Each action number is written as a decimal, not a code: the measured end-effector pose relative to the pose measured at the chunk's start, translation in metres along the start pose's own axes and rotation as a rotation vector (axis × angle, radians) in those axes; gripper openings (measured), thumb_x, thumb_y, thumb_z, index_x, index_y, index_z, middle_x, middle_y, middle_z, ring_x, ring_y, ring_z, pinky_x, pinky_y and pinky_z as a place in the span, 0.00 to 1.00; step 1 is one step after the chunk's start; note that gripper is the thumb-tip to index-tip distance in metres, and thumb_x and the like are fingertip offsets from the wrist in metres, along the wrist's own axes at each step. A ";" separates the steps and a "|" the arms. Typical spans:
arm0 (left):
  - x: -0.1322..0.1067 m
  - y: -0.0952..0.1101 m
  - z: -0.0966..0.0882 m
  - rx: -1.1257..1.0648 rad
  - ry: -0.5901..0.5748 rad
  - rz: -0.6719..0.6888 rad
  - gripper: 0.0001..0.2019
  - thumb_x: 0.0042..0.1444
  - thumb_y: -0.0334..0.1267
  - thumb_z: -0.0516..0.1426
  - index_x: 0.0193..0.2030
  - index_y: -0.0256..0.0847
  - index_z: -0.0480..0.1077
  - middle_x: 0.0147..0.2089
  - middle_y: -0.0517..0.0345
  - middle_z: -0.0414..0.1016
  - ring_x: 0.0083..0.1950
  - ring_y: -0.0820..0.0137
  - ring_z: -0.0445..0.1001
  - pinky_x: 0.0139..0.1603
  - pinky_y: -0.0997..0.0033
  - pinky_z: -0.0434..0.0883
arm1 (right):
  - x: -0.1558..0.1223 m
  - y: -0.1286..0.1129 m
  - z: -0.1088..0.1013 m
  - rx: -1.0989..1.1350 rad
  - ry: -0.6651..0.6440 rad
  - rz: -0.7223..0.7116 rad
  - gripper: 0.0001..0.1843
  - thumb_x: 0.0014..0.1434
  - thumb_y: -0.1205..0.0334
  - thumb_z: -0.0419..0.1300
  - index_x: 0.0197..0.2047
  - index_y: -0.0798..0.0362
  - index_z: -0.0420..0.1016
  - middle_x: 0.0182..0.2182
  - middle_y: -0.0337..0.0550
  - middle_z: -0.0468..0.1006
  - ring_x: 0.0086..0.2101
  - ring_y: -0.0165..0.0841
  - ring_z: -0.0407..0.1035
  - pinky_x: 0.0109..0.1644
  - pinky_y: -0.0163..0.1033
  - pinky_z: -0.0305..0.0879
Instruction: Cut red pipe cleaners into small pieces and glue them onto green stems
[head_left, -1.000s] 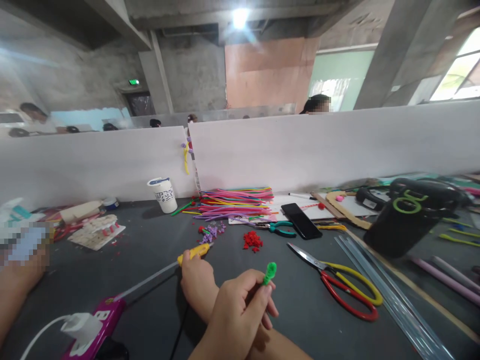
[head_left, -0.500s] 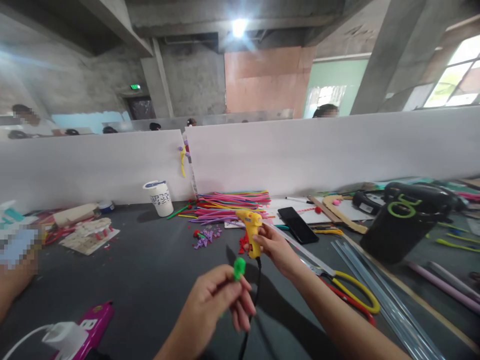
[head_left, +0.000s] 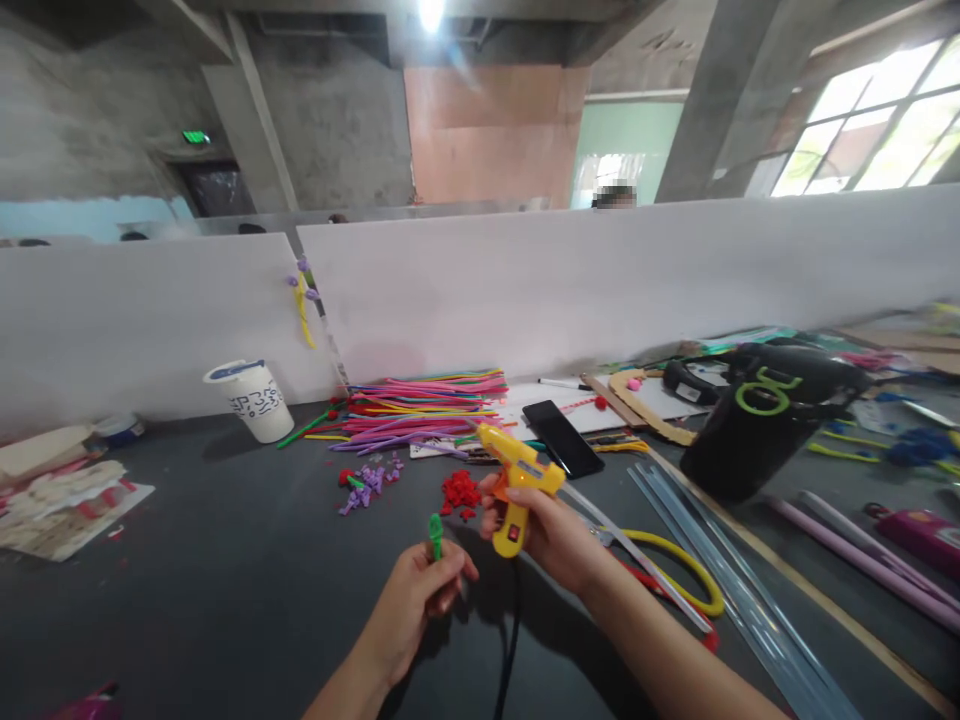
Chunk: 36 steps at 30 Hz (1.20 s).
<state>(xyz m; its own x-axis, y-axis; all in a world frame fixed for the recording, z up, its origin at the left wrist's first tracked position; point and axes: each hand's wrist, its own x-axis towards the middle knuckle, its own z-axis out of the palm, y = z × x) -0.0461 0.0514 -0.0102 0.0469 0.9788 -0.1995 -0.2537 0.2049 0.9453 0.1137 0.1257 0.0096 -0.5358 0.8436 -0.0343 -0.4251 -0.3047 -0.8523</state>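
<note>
My right hand (head_left: 546,533) grips a yellow hot glue gun (head_left: 514,477) by its handle, nozzle pointing up and left, with its black cord (head_left: 508,640) hanging down toward me. My left hand (head_left: 417,592) is closed in a pinch on a small green pipe-cleaner piece (head_left: 436,531), held upright just left of the gun. Both hands hover over the dark table (head_left: 225,590), close together but apart.
Red bits (head_left: 459,492) and purple bits (head_left: 370,481) lie beyond my hands. A heap of coloured pipe cleaners (head_left: 420,405), a phone (head_left: 562,438), a paper cup (head_left: 251,400), scissors (head_left: 671,580), glue sticks (head_left: 720,570) and a black bag (head_left: 757,420) surround them. White partitions (head_left: 600,280) close the back.
My right hand lifted the glue gun off the table on the left and carried it to the right of my left hand. The view has shifted rightward.
</note>
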 end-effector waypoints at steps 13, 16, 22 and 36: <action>0.005 0.010 -0.008 -0.091 0.098 0.039 0.08 0.47 0.39 0.57 0.27 0.35 0.68 0.21 0.63 0.67 0.17 0.82 0.50 0.20 0.76 0.42 | -0.006 -0.019 -0.010 -0.239 0.037 0.061 0.12 0.43 0.59 0.64 0.28 0.57 0.70 0.18 0.36 0.69 0.13 0.21 0.54 0.18 0.31 0.48; 0.002 0.018 -0.013 -0.131 0.160 0.078 0.09 0.47 0.40 0.57 0.29 0.35 0.68 0.25 0.60 0.70 0.17 0.83 0.51 0.20 0.77 0.43 | -0.006 -0.005 0.004 -0.236 0.026 0.073 0.13 0.43 0.58 0.65 0.29 0.58 0.71 0.20 0.37 0.71 0.15 0.23 0.58 0.21 0.31 0.52; -0.008 0.002 -0.005 -0.164 0.148 0.023 0.10 0.39 0.38 0.62 0.26 0.33 0.71 0.22 0.61 0.68 0.18 0.82 0.54 0.20 0.78 0.47 | -0.009 0.020 0.016 -0.106 0.166 0.004 0.14 0.44 0.57 0.67 0.33 0.55 0.73 0.28 0.40 0.74 0.27 0.29 0.68 0.33 0.34 0.64; -0.016 -0.015 0.013 -0.166 0.055 0.088 0.18 0.33 0.40 0.66 0.33 0.36 0.71 0.27 0.63 0.68 0.20 0.81 0.56 0.20 0.79 0.52 | -0.016 0.050 0.032 0.050 0.236 0.023 0.14 0.45 0.54 0.66 0.33 0.53 0.73 0.27 0.40 0.76 0.29 0.34 0.71 0.34 0.36 0.67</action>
<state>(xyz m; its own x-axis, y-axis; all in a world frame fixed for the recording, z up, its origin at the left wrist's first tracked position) -0.0302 0.0329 -0.0175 -0.0341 0.9902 -0.1357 -0.4107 0.1098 0.9051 0.0776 0.0826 -0.0155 -0.3632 0.9142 -0.1797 -0.4529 -0.3418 -0.8234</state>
